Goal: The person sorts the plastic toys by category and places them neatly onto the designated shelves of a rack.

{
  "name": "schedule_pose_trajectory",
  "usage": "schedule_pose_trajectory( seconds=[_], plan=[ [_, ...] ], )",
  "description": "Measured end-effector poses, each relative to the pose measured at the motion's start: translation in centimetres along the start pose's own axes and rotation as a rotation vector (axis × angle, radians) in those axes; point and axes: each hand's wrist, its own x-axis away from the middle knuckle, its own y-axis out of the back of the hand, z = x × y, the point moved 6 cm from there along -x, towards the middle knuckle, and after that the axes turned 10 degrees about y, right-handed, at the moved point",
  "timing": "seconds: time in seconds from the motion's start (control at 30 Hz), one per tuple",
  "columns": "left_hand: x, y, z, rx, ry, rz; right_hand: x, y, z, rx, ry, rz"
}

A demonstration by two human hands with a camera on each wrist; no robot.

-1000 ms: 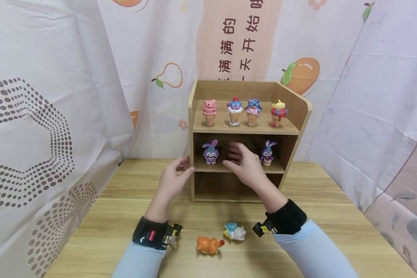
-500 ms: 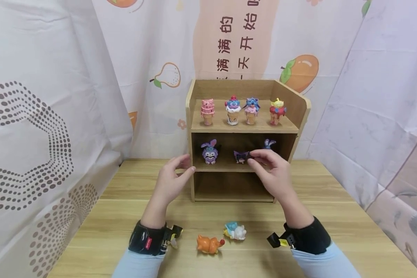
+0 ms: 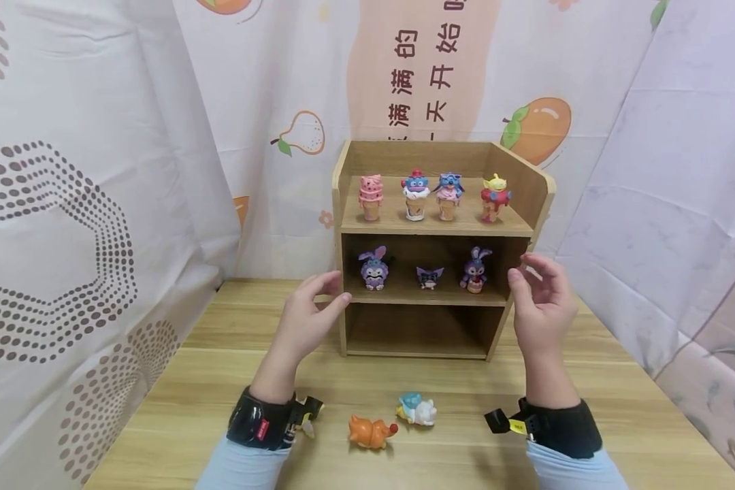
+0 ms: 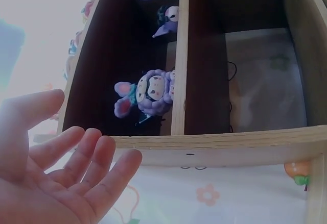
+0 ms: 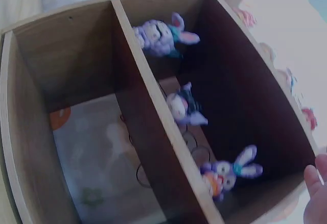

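Observation:
A small wooden shelf [image 3: 435, 230] stands on the table. On its middle level are a purple rabbit figurine [image 3: 375, 269] at left, a small purple-and-black figurine with pointed ears [image 3: 429, 276] in the middle and another rabbit figurine [image 3: 475, 271] at right. My left hand [image 3: 309, 313] is at the shelf's left side, fingers relaxed and holding nothing; whether it touches the panel I cannot tell. My right hand [image 3: 544, 306], loosely bent and holding nothing, is beside the right side panel. In the left wrist view, the left hand's fingers [image 4: 97, 168] are spread apart.
Several ice-cream-cone figurines, among them a pink one [image 3: 371, 199] and a yellow-and-red one [image 3: 495, 199], stand on the top level. On the table [image 3: 453, 469] in front lie an orange figurine [image 3: 370, 433] and a blue-and-white one [image 3: 416, 410]. Printed curtains [image 3: 282, 82] hang behind.
My right hand has withdrawn from the middle level and moved right, past the right rabbit figurine. The small pointed-ear figurine, earlier hidden behind it, now stands uncovered. My left hand has barely moved.

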Motion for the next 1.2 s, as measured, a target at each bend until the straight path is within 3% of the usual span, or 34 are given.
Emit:
schedule_pose_trajectory(
  seconds=[0.17,0.47,0.67,0.9,1.2],
  plan=[
    [0.4,-0.3,0.3,-0.023,-0.017,0.027,0.3,1.5,-1.0,0.046,-0.094,-0.018],
    [0.9,-0.7,0.2,-0.125,-0.027,0.109,0.9,2.8,-3.0,0.240,-0.278,0.085],
    [1.0,-0.8,0.1,-0.231,-0.075,0.151,1.8,3.1,-4.7,0.261,-0.365,0.146],
    [1.6,-0.8,0.5,-0.367,-0.107,0.230,2.7,2.6,-6.1,0.275,-0.402,0.279],
    [2.1,-1.2,1.6,-0.519,-0.124,0.428,3.3,3.6,-6.5,0.520,-0.415,0.409]
  ],
)
